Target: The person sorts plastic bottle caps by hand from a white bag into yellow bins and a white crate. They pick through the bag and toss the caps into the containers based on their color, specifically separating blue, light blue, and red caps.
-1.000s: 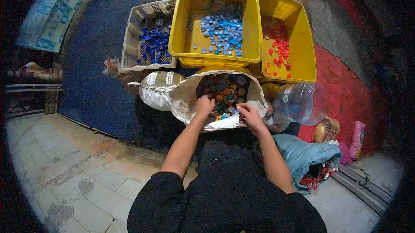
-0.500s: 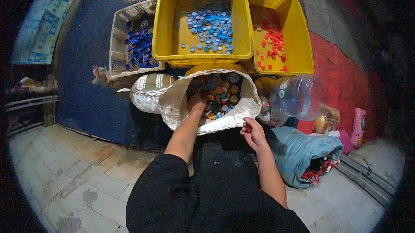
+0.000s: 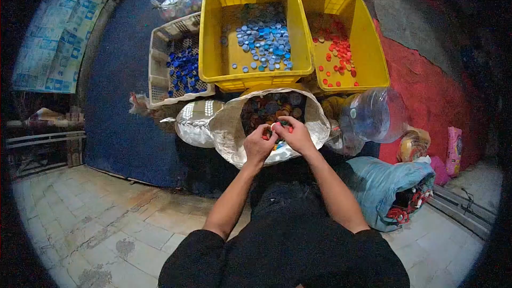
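Over the mouth of a white woven sack point(image 3: 226, 138), my two hands meet close together. My left hand point(image 3: 259, 145) is closed, with a bit of red bottle cap point(image 3: 265, 137) showing at its fingers. Curled beside it, my right hand point(image 3: 296, 136) also has red at its fingertips. A pale bottle cap point(image 3: 275, 126) sits between the fingertips of both hands; which hand grips it is hard to tell. Inside the sack lie mixed bottle caps point(image 3: 266, 107) of several colours, partly covered by my hands.
Behind the sack stands a yellow crate point(image 3: 256, 77) of light blue caps. Red caps lie in another yellow crate point(image 3: 373, 53) at right, dark blue ones in a white basket point(image 3: 154, 69) at left. A large clear bottle point(image 3: 373, 117) and a blue sack point(image 3: 368, 192) are at right.
My left hand has come up out of the caps in the sack. My right hand has moved left from the sack's rim to meet it above the opening.
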Tool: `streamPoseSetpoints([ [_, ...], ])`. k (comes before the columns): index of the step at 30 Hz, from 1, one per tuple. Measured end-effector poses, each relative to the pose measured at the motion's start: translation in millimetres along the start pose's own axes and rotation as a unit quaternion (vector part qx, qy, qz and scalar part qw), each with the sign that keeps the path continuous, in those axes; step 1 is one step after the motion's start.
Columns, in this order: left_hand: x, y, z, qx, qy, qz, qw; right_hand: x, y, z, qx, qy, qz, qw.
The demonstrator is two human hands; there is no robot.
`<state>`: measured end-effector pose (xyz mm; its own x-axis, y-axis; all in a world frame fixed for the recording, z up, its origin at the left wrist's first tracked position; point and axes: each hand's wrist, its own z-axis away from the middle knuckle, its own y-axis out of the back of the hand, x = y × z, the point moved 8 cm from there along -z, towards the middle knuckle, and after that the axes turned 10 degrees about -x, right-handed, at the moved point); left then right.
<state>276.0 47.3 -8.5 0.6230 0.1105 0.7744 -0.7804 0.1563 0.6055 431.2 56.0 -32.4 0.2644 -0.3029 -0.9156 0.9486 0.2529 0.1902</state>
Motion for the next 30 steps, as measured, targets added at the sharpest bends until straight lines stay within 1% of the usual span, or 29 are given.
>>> streamPoseSetpoints([
  [1,6.8,5.8,4.2,0.015,-0.016,0.001,1.000,-7.7,-1.8,2.2,0.000,0.003,0.000,1.000],
  [3,13.0,13.6,9.7,0.032,-0.037,0.002,0.999,-28.4,-4.3,7.0,-0.018,0.039,0.026,0.999],
  [5,19.8,12.1,11.3,-0.004,-0.074,0.034,0.997,-23.4,-4.9,9.5,-0.012,0.052,0.028,0.998],
  [6,18.2,9.8,10.9,-0.033,-0.071,0.092,0.993,-14.7,-6.5,11.5,-0.027,0.038,-0.045,0.998],
  [7,20.9,12.6,12.4,-0.033,-0.072,0.093,0.992,-11.8,-8.1,14.7,-0.042,0.022,-0.118,0.992],
  [8,20.6,9.5,12.2,-0.071,-0.050,0.124,0.989,-7.6,-9.0,16.7,-0.053,-0.008,-0.144,0.988],
  [9,19.4,5.2,12.1,-0.109,-0.028,0.154,0.982,-8.2,-4.6,17.0,-0.052,-0.008,-0.144,0.988],
  [10,3.4,-6.5,9.9,-0.132,-0.013,0.212,0.968,3.0,-8.6,17.7,-0.090,-0.072,-0.262,0.958],
  [11,6.2,-2.7,9.1,-0.115,-0.011,0.215,0.970,10.7,-16.4,21.3,-0.126,-0.135,-0.375,0.908],
  [13,-16.7,-2.6,0.8,-0.084,0.049,0.271,0.958,18.8,-16.0,17.1,-0.095,-0.147,-0.449,0.876],
  [14,-19.6,11.9,-3.5,-0.020,0.050,0.165,0.985,24.6,-13.3,15.6,-0.081,-0.143,-0.500,0.851],
  [15,-28.6,14.4,-5.9,-0.017,0.089,0.168,0.982,30.7,-9.7,14.8,-0.066,-0.139,-0.548,0.822],
  [17,-72.2,9.0,-14.8,0.064,0.079,0.025,0.994,40.1,-3.8,15.2,-0.074,-0.139,-0.598,0.786],
  [18,-72.0,7.6,-12.2,0.063,0.081,0.025,0.994,41.7,-0.3,19.5,-0.081,-0.145,-0.592,0.789],
  [20,-79.8,-17.6,-11.6,-0.081,0.161,0.037,0.983,35.3,9.4,26.3,-0.087,-0.151,-0.585,0.792],
  [21,-79.1,-23.3,-10.8,-0.083,0.163,0.037,0.982,34.0,13.5,32.2,-0.074,-0.153,-0.608,0.775],
  [22,-65.7,-44.0,-12.6,-0.171,0.094,-0.062,0.979,34.9,16.4,36.9,-0.061,-0.155,-0.631,0.758],
  [23,-54.5,-67.0,-10.2,-0.256,0.022,-0.158,0.953,39.4,17.5,40.2,-0.059,-0.157,-0.631,0.757],
  [24,-52.6,-82.9,-10.9,-0.296,0.004,-0.231,0.927,42.3,21.0,42.3,-0.049,-0.132,-0.645,0.751],
  [25,-57.6,-93.8,-14.6,-0.299,0.005,-0.230,0.926,45.7,25.6,44.1,-0.039,-0.105,-0.658,0.744],
  [26,-67.1,-112.5,-17.4,-0.320,-0.029,-0.299,0.898,45.8,26.3,46.6,-0.064,-0.091,-0.681,0.724],
  [27,-77.2,-129.6,-19.5,-0.339,-0.064,-0.366,0.864,50.9,26.9,49.9,-0.061,-0.091,-0.682,0.723],
  [28,-88.7,-140.5,-23.2,-0.343,-0.066,-0.365,0.863,49.4,29.9,55.6,-0.038,-0.095,-0.682,0.725],
  [29,-99.6,-151.3,-24.4,-0.364,-0.066,-0.417,0.830,46.7,33.8,62.0,-0.015,-0.099,-0.680,0.726],
  [30,-109.3,-161.8,-25.4,-0.382,-0.068,-0.466,0.795,41.0,35.4,66.7,-0.010,-0.100,-0.687,0.720],
])
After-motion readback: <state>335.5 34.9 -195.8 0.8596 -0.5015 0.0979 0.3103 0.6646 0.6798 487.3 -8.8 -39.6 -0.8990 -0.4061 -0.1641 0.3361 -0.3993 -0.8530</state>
